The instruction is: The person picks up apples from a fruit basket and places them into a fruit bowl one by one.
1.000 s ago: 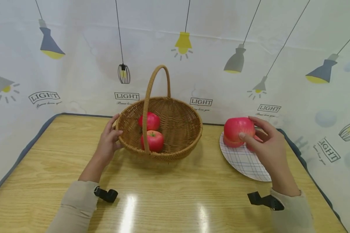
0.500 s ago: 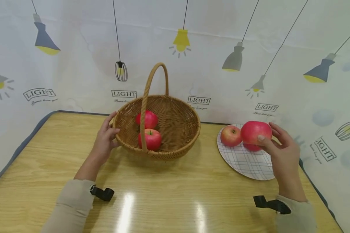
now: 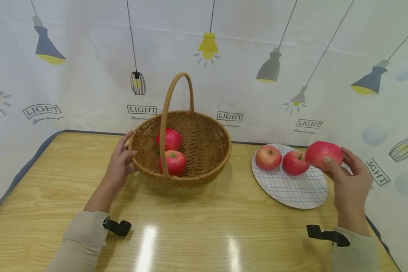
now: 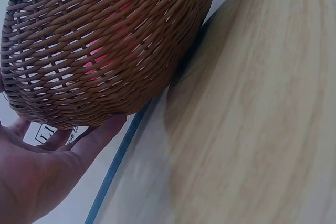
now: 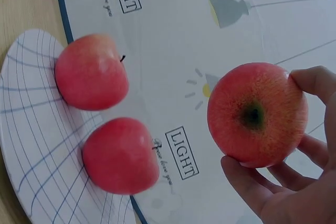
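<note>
Pinched between thumb and fingers, a red apple (image 3: 324, 154) is raised in my right hand (image 3: 355, 185), to the right of the plate's far part. The right wrist view shows the hollow end of this apple (image 5: 257, 115) facing the camera. Two more apples, a yellowish-red one (image 3: 268, 157) and a redder one (image 3: 295, 163), sit on a white checked plate (image 3: 295, 192). My left hand (image 3: 117, 166) holds the left side of a brown wicker basket (image 3: 207, 151), thumb at its rim. Inside the basket lie two red apples (image 3: 174, 163), partly behind its handle.
The light wooden table (image 3: 197, 226) runs from the sleeves back to a wall cloth (image 3: 244, 56) printed with lamps. A tall arched handle (image 3: 166, 109) rises over the basket. Bare tabletop separates basket and plate.
My right hand has carried the apple rightward from above the plate, uncovering the two apples there. The left hand keeps its place on the basket; the head view has shifted slightly.
</note>
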`<control>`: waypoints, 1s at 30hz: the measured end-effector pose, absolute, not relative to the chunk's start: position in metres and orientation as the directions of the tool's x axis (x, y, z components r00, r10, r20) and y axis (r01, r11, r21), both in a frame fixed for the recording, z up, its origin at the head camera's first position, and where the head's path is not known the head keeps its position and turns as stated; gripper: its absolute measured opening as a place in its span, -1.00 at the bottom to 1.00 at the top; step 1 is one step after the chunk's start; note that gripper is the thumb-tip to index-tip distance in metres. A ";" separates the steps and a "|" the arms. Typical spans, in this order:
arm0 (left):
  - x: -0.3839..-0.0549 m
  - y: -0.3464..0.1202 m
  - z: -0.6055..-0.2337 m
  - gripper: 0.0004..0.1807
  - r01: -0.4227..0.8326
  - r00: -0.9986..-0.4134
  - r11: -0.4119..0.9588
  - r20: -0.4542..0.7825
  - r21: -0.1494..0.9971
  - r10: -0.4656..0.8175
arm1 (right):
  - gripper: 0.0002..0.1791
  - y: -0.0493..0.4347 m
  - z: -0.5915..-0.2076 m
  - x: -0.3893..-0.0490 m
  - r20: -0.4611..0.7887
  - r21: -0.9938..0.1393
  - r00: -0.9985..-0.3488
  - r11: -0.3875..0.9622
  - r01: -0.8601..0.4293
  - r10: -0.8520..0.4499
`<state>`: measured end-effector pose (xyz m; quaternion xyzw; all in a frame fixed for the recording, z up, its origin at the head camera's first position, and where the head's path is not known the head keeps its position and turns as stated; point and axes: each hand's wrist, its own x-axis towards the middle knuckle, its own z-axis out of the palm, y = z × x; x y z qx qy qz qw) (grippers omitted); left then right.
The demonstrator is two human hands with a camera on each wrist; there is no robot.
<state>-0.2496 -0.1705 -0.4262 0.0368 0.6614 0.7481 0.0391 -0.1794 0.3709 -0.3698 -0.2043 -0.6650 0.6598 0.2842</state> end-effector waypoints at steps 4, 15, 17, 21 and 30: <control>-0.249 -0.171 -0.427 -0.25 -0.014 -0.995 -0.117 -0.001 0.993 0.105 | -0.29 0.380 -0.373 -0.180 0.070 -0.997 -0.723 0.055 -0.044 0.687; -0.249 -0.172 -0.429 -0.25 -0.016 -0.993 -0.115 -0.003 0.993 0.117 | -0.27 0.405 -0.411 -0.185 0.065 -0.870 -0.654 0.364 0.334 0.754; -0.249 -0.172 -0.429 -0.25 -0.016 -0.993 -0.117 -0.002 0.993 0.117 | -0.25 0.406 -0.416 -0.186 0.086 -0.825 -0.650 0.419 0.378 0.755; -0.249 -0.172 -0.428 -0.26 -0.018 -0.993 -0.125 -0.003 0.992 0.117 | -0.23 0.406 -0.422 -0.187 0.112 -0.805 -0.644 0.449 0.388 0.757; -0.251 -0.172 -0.427 -0.26 -0.013 -0.993 -0.111 0.000 0.994 0.116 | -0.21 0.415 -0.437 -0.192 0.104 -0.798 -0.659 0.458 0.392 0.745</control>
